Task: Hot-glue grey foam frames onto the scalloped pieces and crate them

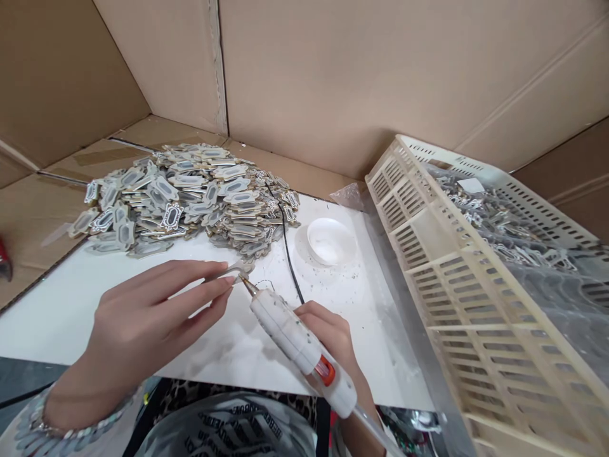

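Observation:
Between the fingertips of my left hand (162, 311) is a small ornate frame piece (245, 266), seen nearly edge-on. My right hand (328, 324) grips a white hot glue gun (290, 330), partly hidden behind its body. The gun's brass nozzle (248, 287) points up and left, right at the held piece; whether it touches cannot be told. A clear glue stick (373, 428) sticks out of the gun's back end. Beyond my left hand lies a large heap of similar frame pieces (190, 190) with grey centres.
A white round dish (332, 242) stands on the white board (375, 304), a black cord (288, 254) running to its left. At right, a tilted cream plastic crate (428, 266) holds plastic bags of small metal pieces (509, 222). Cardboard walls (333, 76) enclose the back.

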### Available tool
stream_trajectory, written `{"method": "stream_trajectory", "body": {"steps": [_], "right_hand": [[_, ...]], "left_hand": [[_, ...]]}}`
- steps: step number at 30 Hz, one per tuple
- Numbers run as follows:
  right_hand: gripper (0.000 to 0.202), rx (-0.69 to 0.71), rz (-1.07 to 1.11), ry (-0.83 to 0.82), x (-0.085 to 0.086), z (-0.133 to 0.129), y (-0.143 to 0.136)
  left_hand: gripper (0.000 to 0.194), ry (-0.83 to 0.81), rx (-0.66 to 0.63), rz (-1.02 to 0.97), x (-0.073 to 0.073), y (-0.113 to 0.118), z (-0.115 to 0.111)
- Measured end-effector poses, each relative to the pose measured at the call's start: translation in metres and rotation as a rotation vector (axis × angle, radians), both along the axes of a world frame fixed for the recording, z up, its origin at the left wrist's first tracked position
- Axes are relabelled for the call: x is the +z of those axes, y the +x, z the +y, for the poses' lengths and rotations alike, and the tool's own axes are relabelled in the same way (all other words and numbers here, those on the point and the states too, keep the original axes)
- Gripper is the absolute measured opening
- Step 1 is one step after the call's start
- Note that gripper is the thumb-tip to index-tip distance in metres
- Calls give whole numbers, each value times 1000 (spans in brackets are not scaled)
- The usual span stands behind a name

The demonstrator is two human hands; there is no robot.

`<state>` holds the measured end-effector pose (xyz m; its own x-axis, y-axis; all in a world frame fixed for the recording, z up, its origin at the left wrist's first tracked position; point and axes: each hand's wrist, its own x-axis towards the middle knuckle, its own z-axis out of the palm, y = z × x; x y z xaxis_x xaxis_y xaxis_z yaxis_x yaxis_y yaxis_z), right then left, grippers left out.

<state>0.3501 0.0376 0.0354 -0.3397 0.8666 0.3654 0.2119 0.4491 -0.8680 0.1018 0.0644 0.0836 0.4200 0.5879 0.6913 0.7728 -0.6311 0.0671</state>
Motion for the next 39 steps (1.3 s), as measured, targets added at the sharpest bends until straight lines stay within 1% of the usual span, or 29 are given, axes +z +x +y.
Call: {"method": "stream_trajectory", "body": {"steps": [5, 11, 18, 23, 28, 37, 39], "right_hand": [[14, -35, -23, -20, -1, 2, -1], [11, -63, -48, -19, -3, 2, -2], [12, -73, -79, -20, -1, 1, -3], [13, -67, -61, -10, -2, 2, -3], [15, -54, -40, 7, -1, 2, -3], [17, -73, -56, 6, -3, 2, -2], [17, -106, -65, 0, -4, 3, -2]], "left_hand": [[8, 15, -10, 7, 2, 0, 0], [7, 72, -23, 29, 1, -1, 4], [8, 51, 21, 31, -2, 0, 2], [8, 54, 21, 51, -5, -2, 2], [7, 55, 23, 57, -4, -3, 2], [7, 53, 35, 41, -3, -3, 4], [8, 45, 31, 27, -3, -3, 3]]}}
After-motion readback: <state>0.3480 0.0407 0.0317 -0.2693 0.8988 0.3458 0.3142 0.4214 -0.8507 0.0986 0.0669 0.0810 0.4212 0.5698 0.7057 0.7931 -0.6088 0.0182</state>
